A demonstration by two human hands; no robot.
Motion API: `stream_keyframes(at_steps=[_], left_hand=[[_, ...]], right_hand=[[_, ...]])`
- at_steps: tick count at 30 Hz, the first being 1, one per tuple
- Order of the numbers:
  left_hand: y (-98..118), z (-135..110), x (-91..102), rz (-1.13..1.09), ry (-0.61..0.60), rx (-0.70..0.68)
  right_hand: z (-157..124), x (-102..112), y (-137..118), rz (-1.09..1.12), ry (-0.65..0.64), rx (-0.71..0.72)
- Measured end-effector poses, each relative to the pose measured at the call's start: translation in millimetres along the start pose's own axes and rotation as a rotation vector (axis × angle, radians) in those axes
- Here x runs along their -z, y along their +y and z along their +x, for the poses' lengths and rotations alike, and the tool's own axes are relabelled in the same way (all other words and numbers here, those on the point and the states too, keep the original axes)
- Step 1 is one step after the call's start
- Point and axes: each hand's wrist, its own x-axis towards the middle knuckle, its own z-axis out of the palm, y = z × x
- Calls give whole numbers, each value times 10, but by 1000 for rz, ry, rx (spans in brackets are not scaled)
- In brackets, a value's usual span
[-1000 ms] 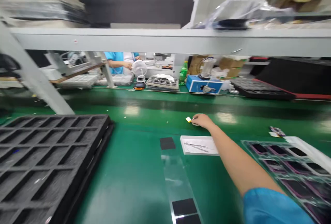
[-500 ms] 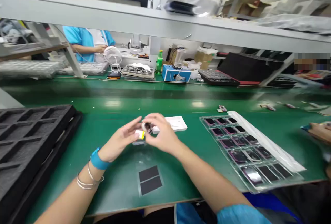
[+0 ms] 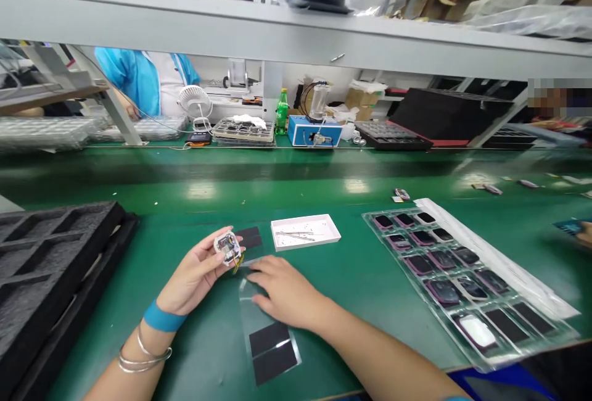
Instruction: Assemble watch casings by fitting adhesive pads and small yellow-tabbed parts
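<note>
Near, our right hand (image 3: pixel 289 295) has let go of the white-rimmed device (image 3: pixel 227 248) and spreads its fingers over the clear strip (image 3: pixel 251 311). Slightly farther left, our left hand (image 3: pixel 197 277) alone pinches the device; beyond, the white tray (image 3: pixel 308 243) now shows whole.

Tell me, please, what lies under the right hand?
A clear strip with dark patches runs partly under the right hand. The hand covers that part, so its details cannot be seen.

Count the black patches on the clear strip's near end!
2: the upper patch, nearer the right hand, and the lower patch, just below it in the picture.
</note>
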Motion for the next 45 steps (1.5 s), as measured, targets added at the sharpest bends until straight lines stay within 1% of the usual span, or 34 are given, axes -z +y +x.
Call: stream_keyframes(at_steps=[3,4,5,6,8,9,10,11,12,16,21,28,32,34,35,37,39,40,42,45], left_hand=[[-46,14,9,-10,-39,25],[-64,17,9,-12,-58,35],[-81,18,8,-17,-74,42],[-94,18,5,-24,-85,45],[-111,14,-6,-35,-95,50],[-116,12,-16,-37,-103,51],[-122,9,-27,-35,-117,49],[-128,6,-40,-28,-133,46],[-135,5,-53,-21,-152,39],[-175,8,-91,17,-195,-5],[-218,15,-79,59,-216,-44],[-235,8,-104,75,-199,-29],[-231,7,-121,55,-196,-6],[-221,5,-115,27,-180,4],[-215,2,-109,11,-176,9],[-201,-6,-95,-18,-179,23],[-190,-14,-85,-43,-189,36],[-186,-18,-83,-50,-193,38],[-184,-20,-85,-51,-199,38],[-193,-13,-99,-19,-203,26]], right_hand=[[93,-156,22,10,-37,54],[132,-178,38,53,-22,42],[167,-180,55,106,23,9],[193,-164,66,165,103,-38],[207,-90,58,286,337,-130],[197,-46,35,340,448,-148],[180,-5,1,384,525,-141],[158,27,-39,415,564,-116],[137,48,-80,431,575,-92],[88,42,-181,419,537,-79],[89,30,-158,385,502,-72],[70,41,-138,326,433,-86],[59,89,-147,221,386,-6],[54,170,-86,146,417,14],[52,224,-28,98,448,-19],[49,339,122,-27,468,-163],[48,428,261,-133,416,-317],[48,450,299,-142,387,-356],[52,442,280,-26,376,-351],[64,326,66,289,434,-267]])
